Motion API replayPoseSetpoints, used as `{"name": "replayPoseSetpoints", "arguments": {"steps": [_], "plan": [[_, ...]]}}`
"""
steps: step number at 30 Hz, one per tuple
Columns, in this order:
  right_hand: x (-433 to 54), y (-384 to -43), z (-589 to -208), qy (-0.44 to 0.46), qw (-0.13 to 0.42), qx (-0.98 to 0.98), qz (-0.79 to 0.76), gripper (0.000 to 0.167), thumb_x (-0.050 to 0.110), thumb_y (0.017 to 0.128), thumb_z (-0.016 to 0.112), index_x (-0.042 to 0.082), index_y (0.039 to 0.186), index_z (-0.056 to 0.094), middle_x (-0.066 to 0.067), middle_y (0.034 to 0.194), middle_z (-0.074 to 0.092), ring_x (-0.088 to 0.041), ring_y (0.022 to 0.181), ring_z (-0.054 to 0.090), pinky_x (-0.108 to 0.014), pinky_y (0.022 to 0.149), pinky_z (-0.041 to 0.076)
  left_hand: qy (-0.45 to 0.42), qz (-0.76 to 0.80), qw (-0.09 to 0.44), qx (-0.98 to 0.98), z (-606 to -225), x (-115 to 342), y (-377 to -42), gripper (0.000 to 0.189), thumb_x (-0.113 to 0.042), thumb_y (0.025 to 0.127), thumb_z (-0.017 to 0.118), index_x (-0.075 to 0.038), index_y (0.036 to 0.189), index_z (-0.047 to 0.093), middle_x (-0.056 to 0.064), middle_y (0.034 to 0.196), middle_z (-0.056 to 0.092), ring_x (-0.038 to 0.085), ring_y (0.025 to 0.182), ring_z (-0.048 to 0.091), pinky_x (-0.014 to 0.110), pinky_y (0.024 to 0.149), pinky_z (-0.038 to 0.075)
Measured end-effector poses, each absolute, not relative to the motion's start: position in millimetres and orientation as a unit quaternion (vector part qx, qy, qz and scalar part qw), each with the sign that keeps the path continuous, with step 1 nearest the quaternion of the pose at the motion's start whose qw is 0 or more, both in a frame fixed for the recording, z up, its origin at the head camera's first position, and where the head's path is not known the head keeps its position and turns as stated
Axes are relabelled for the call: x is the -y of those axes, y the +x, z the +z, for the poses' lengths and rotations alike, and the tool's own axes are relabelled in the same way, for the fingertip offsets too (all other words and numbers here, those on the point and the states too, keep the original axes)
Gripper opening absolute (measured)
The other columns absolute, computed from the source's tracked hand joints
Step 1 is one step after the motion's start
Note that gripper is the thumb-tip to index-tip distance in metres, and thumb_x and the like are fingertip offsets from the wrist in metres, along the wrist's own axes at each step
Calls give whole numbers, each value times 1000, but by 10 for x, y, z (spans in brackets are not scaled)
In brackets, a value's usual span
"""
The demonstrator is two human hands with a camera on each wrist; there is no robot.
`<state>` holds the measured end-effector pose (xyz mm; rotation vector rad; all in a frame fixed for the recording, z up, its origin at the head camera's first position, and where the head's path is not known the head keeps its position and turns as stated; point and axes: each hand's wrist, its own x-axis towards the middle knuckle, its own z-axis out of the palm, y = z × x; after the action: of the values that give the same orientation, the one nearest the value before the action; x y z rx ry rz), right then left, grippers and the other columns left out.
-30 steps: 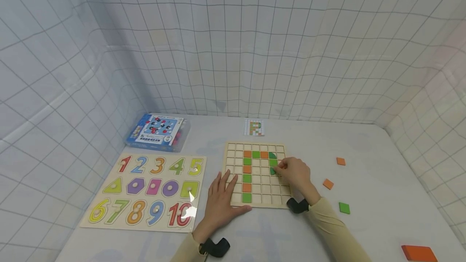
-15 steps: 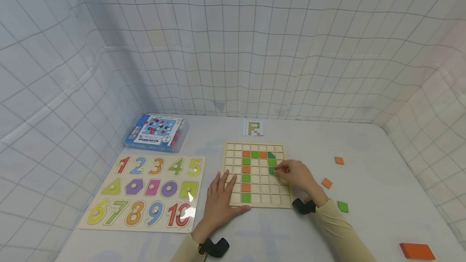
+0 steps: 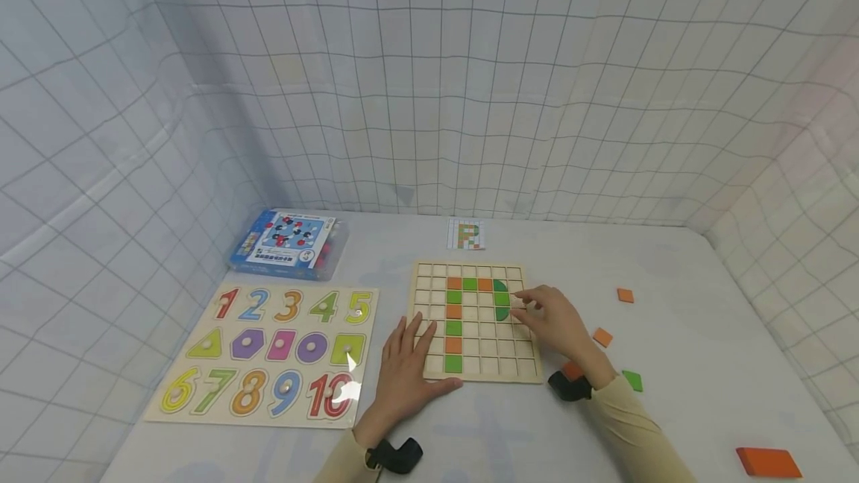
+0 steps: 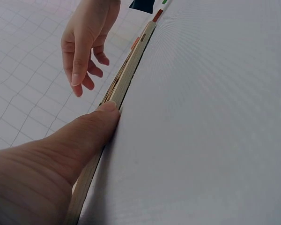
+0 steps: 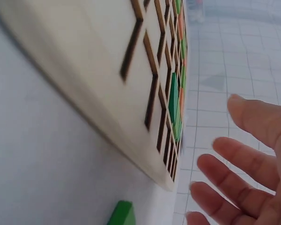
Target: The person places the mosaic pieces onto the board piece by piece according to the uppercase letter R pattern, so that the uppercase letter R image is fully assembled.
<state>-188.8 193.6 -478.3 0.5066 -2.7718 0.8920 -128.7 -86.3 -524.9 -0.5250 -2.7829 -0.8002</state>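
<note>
A wooden grid board [image 3: 480, 376] carries a pattern of orange and green tiles. My left hand [image 3: 405, 375] rests on its lower left corner, fingers spread, with the thumb along the front edge, as the left wrist view shows. My right hand [image 3: 553, 321] hovers over the board's right side, thumb and fingers apart and holding nothing. Just left of its fingertips lies a dark green rounded tile [image 3: 502, 314] in the grid, below a light green square tile [image 3: 502, 299]. Another dark green rounded tile [image 3: 499, 285] sits at the top of that column.
Loose orange tiles [image 3: 602, 337] and a green tile [image 3: 633, 381] lie right of the board; a thick orange block [image 3: 768, 462] is farther right. Left stand a number puzzle [image 3: 262, 355] and a blue box [image 3: 288, 244]. Behind the board is a pattern card [image 3: 466, 234].
My right hand has let go of the dark green rounded tile, which stays in the grid. Its fingers have spread and drawn back slightly to the right. My left hand has stayed put.
</note>
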Motion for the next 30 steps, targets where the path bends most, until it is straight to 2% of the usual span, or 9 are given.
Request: {"name": "replayPoseSetpoints", "arguments": {"steps": [4,10,20,30], "plan": [[-1991,-1848,-4800,156,130,932,302,39,26,85,73,3,116,66,-8,101,64,-24,88,56,-39,71,47,-180,-270,103,940,-5240,862,-1287,100,-63,67,74,-7,143,42,17,150,26,40,138,15,55,106,17],[-2097,-1789,-4816,148,157,926,311,46,26,82,76,1,119,64,-12,103,64,-27,94,54,-42,72,47,-181,-267,104,941,-5235,861,-1285,98,-62,67,74,-7,142,43,17,149,27,41,137,16,56,106,18],[-2249,-1688,-4834,123,159,935,292,56,27,76,81,2,122,62,-12,107,62,-28,100,51,-43,76,45,-176,-268,96,942,-5235,857,-1283,97,-62,68,74,-7,142,43,17,149,27,40,137,15,56,106,18],[-2344,-1617,-4819,103,147,947,267,58,29,68,86,0,115,66,-12,103,65,-30,99,53,-45,80,45,-176,-267,97,942,-5231,861,-1286,96,-61,68,74,-7,142,44,17,149,27,41,137,16,56,105,19]]}}
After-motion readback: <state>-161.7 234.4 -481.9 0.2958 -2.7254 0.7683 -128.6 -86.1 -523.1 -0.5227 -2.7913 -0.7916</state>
